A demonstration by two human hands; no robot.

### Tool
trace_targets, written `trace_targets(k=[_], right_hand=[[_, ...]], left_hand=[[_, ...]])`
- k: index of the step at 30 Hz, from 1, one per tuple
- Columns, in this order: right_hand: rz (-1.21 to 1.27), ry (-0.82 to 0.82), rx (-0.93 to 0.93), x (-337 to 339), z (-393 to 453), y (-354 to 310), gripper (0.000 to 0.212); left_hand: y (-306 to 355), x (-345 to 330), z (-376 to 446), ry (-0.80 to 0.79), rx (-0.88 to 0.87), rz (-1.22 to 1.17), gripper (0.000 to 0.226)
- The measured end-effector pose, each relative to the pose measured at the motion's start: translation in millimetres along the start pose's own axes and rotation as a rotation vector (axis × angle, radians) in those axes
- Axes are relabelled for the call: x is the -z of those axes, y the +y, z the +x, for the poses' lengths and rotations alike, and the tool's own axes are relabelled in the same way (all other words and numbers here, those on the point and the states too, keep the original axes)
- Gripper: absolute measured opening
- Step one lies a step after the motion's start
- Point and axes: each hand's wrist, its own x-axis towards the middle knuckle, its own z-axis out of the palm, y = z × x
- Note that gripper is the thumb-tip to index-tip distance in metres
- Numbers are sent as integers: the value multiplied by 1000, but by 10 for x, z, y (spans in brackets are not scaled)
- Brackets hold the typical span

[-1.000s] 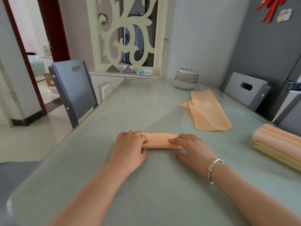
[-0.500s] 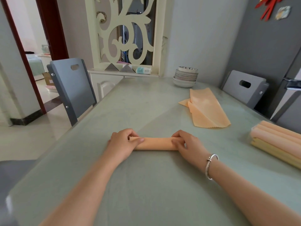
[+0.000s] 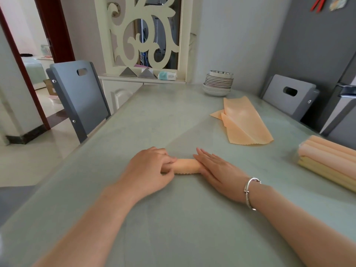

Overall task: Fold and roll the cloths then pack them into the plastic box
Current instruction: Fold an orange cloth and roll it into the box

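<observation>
The rolled orange cloth (image 3: pixel 186 166) lay on the table (image 3: pixel 173 228), between both hands. The left hand (image 3: pixel 149 170) gripped its left end, fingers curled round the roll. The right hand (image 3: pixel 217 170) pressed flat on its right end, fingers straight and together. Finished rolls (image 3: pixel 327 157) lay stacked at the right edge.
</observation>
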Motion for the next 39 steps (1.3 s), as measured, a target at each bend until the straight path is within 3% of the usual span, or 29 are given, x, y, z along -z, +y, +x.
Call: trace_targets(k=[6, 14, 24, 30, 39], right_hand=[[-13, -43, -82, 59, 11, -18, 47], [-243, -20, -98, 159, -144, -16, 35], [-257, 354, -279, 762, -1234, 777, 41], [-240, 320, -474, 917, -1874, 1258, 42], [-176, 328, -467, 865, -1938, 1457, 45]], left_hand=[[22, 27, -17, -62, 51, 33, 34], [212, 20, 51, -98, 20, 130, 26], [1512, -179, 962, 49, -212, 71, 14], [2273, -584, 1407, -32, -331, 26, 18], [2344, -729, 1487, -34, -324, -32, 15]])
